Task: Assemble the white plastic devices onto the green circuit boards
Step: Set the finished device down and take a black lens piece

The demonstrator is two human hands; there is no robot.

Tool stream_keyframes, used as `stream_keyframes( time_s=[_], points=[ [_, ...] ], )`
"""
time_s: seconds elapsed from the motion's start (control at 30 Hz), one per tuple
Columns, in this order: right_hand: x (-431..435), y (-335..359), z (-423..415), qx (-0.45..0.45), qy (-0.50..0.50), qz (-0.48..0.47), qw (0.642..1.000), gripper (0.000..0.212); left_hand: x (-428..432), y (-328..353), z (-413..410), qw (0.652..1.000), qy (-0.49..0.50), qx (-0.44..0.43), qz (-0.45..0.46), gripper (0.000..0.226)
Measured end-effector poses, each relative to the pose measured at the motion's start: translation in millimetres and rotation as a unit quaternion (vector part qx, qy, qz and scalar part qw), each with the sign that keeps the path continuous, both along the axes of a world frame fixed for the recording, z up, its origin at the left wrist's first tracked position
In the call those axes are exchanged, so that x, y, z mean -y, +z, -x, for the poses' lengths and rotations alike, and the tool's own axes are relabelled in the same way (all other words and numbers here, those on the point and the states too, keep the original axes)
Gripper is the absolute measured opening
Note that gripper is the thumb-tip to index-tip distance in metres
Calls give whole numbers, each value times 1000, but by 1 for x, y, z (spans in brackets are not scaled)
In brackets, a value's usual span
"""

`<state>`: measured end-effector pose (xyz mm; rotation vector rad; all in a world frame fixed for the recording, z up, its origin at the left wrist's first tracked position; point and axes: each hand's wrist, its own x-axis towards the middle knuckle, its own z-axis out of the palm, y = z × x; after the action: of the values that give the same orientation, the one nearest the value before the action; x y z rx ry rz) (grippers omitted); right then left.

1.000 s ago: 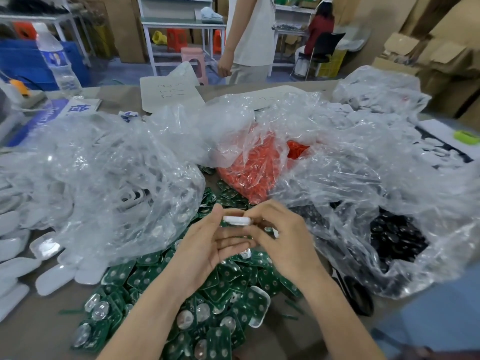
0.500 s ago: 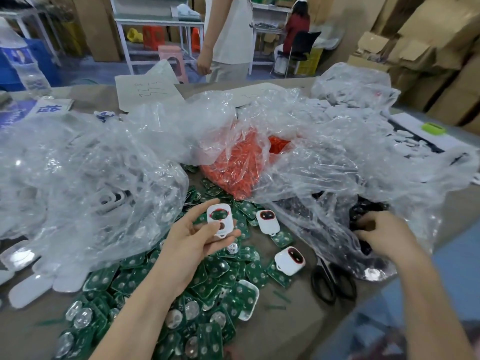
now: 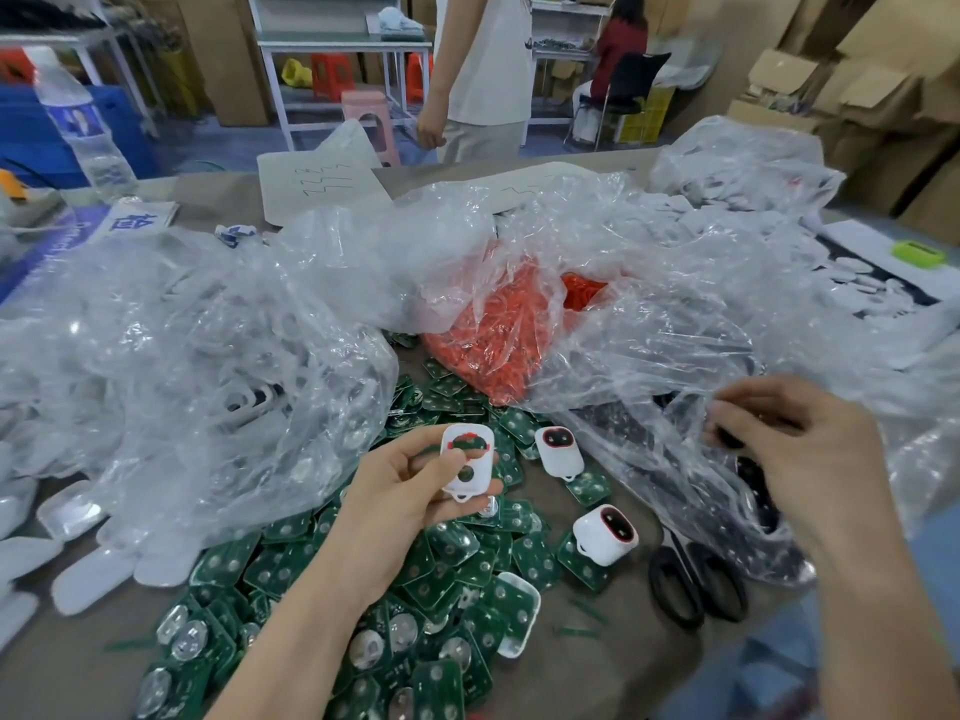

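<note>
Downward from the head camera — a person assembling at a cluttered table (image 3: 597,667)
Left hand (image 3: 405,491) grips a white plastic device (image 3: 466,462) over the pile of green circuit boards (image 3: 452,563) — right hand (image 3: 800,449) curls at a clear bag (image 3: 649,459); its grasp cannot be told

Black scissors (image 3: 696,589) front-R; water bottle (image 3: 85,132) far L — pink stool (image 3: 370,109) in bg.

Shell (image 3: 466,462): white, two holes, a small loop at its bottom end. Your left hand (image 3: 410,491) holds it face up above the boards.
Device (image 3: 558,451): white with a red-rimmed dark face, flat on the boards, just right of the shell.
Second device (image 3: 605,532): same look, tipped up, nearer you.
Boards (image 3: 452,574): green, many with shiny round discs, in a heap.
</note>
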<state>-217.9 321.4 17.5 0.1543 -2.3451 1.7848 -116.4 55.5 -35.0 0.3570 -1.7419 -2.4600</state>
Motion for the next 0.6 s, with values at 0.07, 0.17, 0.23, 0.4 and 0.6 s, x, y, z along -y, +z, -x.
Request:
stream_keyframes(
  time_s=[0.07,0.17,0.23,0.4,0.6],
  points=[
    [29,4,-13,36,88,77,992,17,1,-1,0,1000,6,-2,9,21],
    [79,-11,-32,116,161,148,969,17,2,1,-1,999,18,-9,46,10],
    [108,-23,-46,147,175,172,958,11,1,0,-1,996,37,-20,80,13],
    [144,-39,-62,180,152,263,936,17,4,0,0,982,155,-30,103,8],
    [145,-38,-66,163,125,298,932,13,-1,1,0,972,172,-30,157,7]
  ],
)
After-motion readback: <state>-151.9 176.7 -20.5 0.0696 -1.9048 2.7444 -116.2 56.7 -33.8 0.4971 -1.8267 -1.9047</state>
